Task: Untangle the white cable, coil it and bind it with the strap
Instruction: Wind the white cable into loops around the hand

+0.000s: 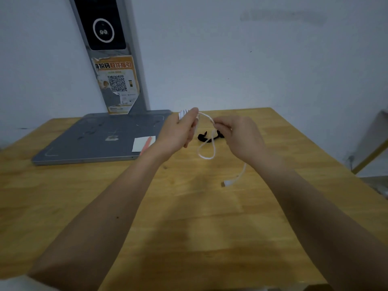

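Left hand (pixel 180 131) gripping coiled turns of white cable (pixel 206 143), right hand (pixel 241 137) pinching its slack, loop hanging between the hands, black strap (pixel 206 138) on desk (pixel 189 206) beyond them, grey scanner base (pixel 94 139) left of the left hand.

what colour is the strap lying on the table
Black; the strap lies on the wooden table, seen in the head view.

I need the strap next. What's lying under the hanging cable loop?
The black strap lies on the wooden table behind the white cable loop; the right hand covers its right end.
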